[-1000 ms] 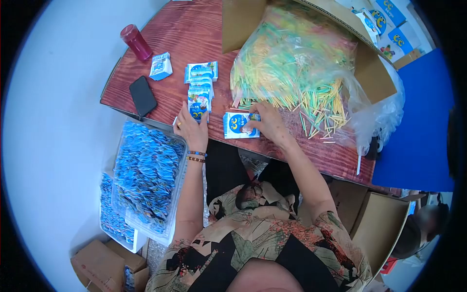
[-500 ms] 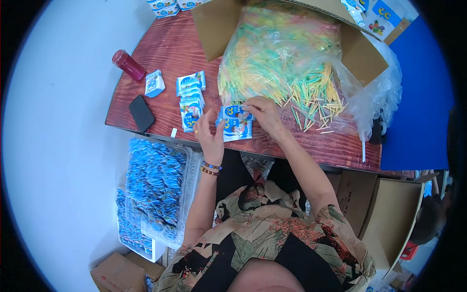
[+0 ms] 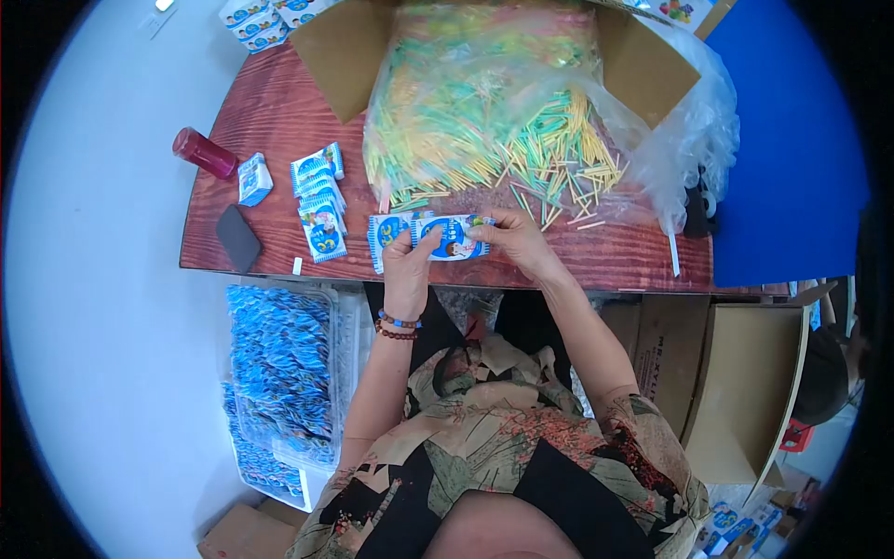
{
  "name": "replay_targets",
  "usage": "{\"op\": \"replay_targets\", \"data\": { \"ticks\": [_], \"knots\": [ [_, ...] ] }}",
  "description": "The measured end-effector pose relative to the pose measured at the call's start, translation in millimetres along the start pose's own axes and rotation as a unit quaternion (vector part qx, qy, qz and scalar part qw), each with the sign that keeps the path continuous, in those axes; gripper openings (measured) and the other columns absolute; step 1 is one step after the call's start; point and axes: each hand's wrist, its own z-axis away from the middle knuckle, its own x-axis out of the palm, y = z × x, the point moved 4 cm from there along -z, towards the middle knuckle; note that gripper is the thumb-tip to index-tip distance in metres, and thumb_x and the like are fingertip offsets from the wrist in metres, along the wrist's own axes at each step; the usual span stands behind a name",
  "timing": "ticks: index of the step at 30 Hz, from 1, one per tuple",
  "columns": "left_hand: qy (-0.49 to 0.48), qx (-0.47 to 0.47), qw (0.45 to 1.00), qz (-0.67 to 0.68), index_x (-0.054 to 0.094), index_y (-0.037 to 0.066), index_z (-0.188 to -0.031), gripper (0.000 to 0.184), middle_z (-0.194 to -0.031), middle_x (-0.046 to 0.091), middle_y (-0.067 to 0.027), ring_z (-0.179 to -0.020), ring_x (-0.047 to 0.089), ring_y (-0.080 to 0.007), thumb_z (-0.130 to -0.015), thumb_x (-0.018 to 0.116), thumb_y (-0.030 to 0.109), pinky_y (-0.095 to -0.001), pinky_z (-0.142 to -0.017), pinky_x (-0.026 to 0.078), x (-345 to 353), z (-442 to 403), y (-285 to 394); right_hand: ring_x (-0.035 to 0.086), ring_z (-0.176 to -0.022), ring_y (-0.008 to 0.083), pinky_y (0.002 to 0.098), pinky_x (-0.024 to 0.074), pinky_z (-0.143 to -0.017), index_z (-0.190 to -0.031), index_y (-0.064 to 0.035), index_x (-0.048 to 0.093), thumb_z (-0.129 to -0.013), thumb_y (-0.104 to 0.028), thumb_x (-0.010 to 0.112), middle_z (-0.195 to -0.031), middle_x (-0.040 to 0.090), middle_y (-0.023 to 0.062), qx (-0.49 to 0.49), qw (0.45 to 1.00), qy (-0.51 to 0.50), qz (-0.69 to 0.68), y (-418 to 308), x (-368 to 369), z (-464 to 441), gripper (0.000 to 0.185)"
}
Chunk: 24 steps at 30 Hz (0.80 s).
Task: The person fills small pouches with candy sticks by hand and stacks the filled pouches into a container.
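My left hand (image 3: 408,270) pinches a blue-and-white printed packet (image 3: 458,249) near its left end, thumb on top. The fingers of my right hand (image 3: 518,240) are closed on the same packet's right end. A second similar packet (image 3: 379,244) shows beneath and to the left, partly covered by my left hand; whether it is held or lies on the table I cannot tell. To the left, an overlapping row of such packets (image 3: 322,226) rests on the table. Beyond my hands spill thin yellow and green sticks (image 3: 549,177) from a clear plastic bag (image 3: 466,102).
On the wooden table (image 3: 279,121) are a red-lidded pink bottle (image 3: 207,154), a small white-and-blue pack (image 3: 253,179) and a dark phone-like slab (image 3: 238,238). An open carton (image 3: 340,56) surrounds the bag. Clear tubs of blue packets (image 3: 279,363) stand lower left. Another person's dark head (image 3: 821,373) appears at right.
The packets lay by the table edge with my left hand open beside them. Now my left hand has closed on one with my right. The whole view has shifted slightly.
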Motion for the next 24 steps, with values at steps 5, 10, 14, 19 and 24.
{"op": "replay_targets", "data": {
  "ticks": [5,10,14,19,24],
  "knots": [
    [0.003,-0.042,0.998,0.048,0.065,0.001,-0.101,0.013,-0.096,0.067,-0.0034,-0.085,0.061,-0.0077,-0.087,0.063,0.002,-0.0238,-0.077,0.048,9,9,-12,0.056,-0.076,0.0037,0.0218,0.0466,-0.069,-0.091,-0.0011,0.068,-0.087,-0.010,0.066,-0.082,0.065,-0.0020,-0.011,0.999,0.038,0.009,0,-5,12,0.010],
    [0.019,-0.018,0.999,0.025,0.064,0.001,-0.102,0.016,-0.097,0.067,-0.0043,-0.085,0.062,-0.0088,-0.086,0.064,0.000,-0.0252,-0.078,0.050,9,10,-19,0.054,-0.075,0.0024,0.0208,0.0451,-0.068,-0.088,-0.0004,0.067,-0.086,-0.008,0.066,-0.081,0.064,-0.0028,-0.029,0.998,0.049,-0.002,4,-11,14,0.008],
    [0.014,-0.042,0.999,0.015,0.060,0.001,-0.103,0.014,-0.099,0.064,-0.0054,-0.090,0.063,-0.0146,-0.088,0.060,0.001,-0.0311,-0.083,0.053,12,13,-17,0.057,-0.076,0.0039,0.0219,0.0473,-0.069,-0.092,0.0005,0.067,-0.086,-0.009,0.066,-0.083,0.065,-0.0010,-0.027,0.999,0.035,0.017,13,-17,13,0.011],
    [0.032,-0.036,0.999,0.012,0.062,-0.002,-0.101,0.014,-0.099,0.064,-0.0056,-0.090,0.063,-0.0142,-0.088,0.060,0.002,-0.0301,-0.082,0.053,8,12,-24,0.061,-0.077,0.0060,0.0226,0.0501,-0.069,-0.096,0.0024,0.067,-0.087,-0.009,0.065,-0.086,0.067,0.0022,-0.016,0.999,0.044,-0.025,13,-17,15,0.015],
    [0.039,-0.035,0.998,0.028,0.064,-0.001,-0.100,0.013,-0.095,0.066,-0.0045,-0.083,0.062,-0.0106,-0.087,0.062,0.003,-0.0267,-0.077,0.051,15,14,-24,0.061,-0.075,0.0060,0.0222,0.0496,-0.068,-0.096,0.0018,0.067,-0.086,-0.011,0.067,-0.085,0.067,0.0021,-0.007,0.998,0.062,-0.022,10,-19,18,0.016]
  ]
}}
